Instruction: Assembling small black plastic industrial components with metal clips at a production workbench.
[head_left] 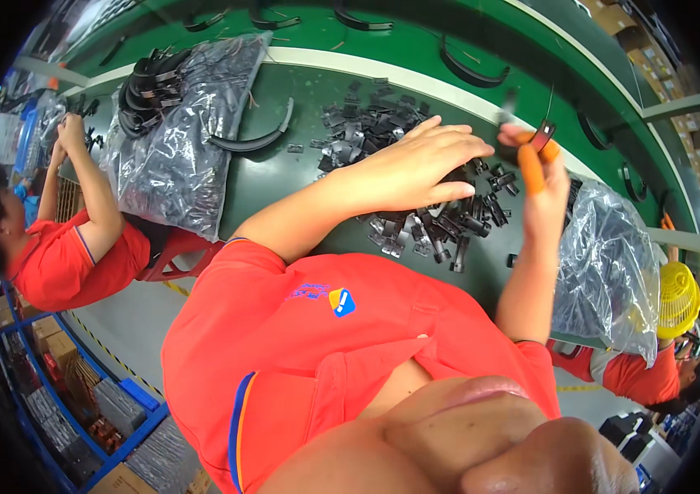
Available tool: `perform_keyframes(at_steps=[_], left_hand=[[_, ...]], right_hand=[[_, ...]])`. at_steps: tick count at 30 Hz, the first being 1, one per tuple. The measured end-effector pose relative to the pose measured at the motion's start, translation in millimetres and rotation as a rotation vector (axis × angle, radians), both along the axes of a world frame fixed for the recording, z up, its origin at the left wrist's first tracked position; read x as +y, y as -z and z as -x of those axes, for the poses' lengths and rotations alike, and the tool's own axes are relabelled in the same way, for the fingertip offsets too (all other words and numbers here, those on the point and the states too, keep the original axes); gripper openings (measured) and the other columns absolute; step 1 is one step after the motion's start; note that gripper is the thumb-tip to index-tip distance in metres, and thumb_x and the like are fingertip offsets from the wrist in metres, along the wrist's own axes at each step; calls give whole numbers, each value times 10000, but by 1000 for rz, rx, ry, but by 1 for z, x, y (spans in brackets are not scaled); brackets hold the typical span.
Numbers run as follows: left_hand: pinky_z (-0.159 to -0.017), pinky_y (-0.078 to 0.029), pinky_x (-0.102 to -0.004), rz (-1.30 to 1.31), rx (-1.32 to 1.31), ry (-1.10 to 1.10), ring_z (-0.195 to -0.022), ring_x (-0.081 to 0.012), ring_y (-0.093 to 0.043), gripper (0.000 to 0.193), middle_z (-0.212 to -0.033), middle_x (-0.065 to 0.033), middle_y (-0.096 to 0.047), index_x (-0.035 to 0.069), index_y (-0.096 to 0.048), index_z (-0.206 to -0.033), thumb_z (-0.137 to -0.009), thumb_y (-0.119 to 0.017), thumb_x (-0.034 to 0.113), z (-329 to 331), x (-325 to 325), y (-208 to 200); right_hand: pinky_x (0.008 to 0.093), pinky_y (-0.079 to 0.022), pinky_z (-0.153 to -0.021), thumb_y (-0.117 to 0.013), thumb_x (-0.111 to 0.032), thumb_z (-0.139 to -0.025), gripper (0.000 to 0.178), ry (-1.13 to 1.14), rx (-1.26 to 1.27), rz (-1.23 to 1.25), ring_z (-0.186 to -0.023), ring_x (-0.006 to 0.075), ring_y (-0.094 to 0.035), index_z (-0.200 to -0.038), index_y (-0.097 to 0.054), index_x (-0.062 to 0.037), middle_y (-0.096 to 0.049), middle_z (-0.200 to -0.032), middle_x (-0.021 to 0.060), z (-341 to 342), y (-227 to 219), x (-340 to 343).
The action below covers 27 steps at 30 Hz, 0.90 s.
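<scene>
My left hand is stretched out palm down over a pile of small black plastic parts, its fingers apart and nothing visibly held. Just right of it is my right hand, raised near the belt's edge, with orange finger covers on some fingers. It pinches a small dark part with a reddish face, from which a thin dark strand sticks up. A blurred dark shape shows beside those fingertips; I cannot make out what it is. More black pieces lie below my left hand. A curved black band rests on the table to the left.
Beyond the pale rail runs a green belt with spaced curved bands. A clear plastic bag with black bands on it lies left; another bag lies right. Co-workers in red sit on both sides. A yellow basket stands far right.
</scene>
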<state>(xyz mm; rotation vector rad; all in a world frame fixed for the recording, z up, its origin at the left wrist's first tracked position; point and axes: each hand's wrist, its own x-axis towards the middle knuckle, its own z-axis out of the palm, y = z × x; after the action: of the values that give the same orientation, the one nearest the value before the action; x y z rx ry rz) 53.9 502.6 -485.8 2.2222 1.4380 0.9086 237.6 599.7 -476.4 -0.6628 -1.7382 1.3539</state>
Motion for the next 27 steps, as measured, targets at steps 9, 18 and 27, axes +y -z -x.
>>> perform_keyframes(at_steps=[9, 18, 27], left_hand=[[-899, -432, -396, 348, 186, 280, -1033, -327, -551, 422, -1100, -161, -588, 8, -531, -1158, -849, -571, 293, 1, -27, 1], [-754, -463, -336, -410, 430, -179, -817, -237, -596, 350, -891, -107, -629, 19, -605, -1026, -923, -444, 313, 166, 144, 40], [-802, -456, -479, -336, 1080, -1067, -884, -326, -629, 494, -908, -174, -665, 21, -691, -842, -822, -489, 472, 250, 226, 118]], right_hand=[[419, -475, -737, -565, -308, -856, 368, 493, -1254, -661, -893, 320, -620, -1129, -551, -62, -644, -953, 168, -17, 56, 175], [290, -440, -874, -568, -183, -880, 374, 359, -467, -244, -1009, 205, -595, -1212, -528, -14, -601, -1162, 107, -11, 67, 103], [255, -451, -792, -558, -111, -876, 243, 455, -620, -203, -899, 177, -588, -1107, -620, -69, -610, -1039, 99, -70, 88, 20]])
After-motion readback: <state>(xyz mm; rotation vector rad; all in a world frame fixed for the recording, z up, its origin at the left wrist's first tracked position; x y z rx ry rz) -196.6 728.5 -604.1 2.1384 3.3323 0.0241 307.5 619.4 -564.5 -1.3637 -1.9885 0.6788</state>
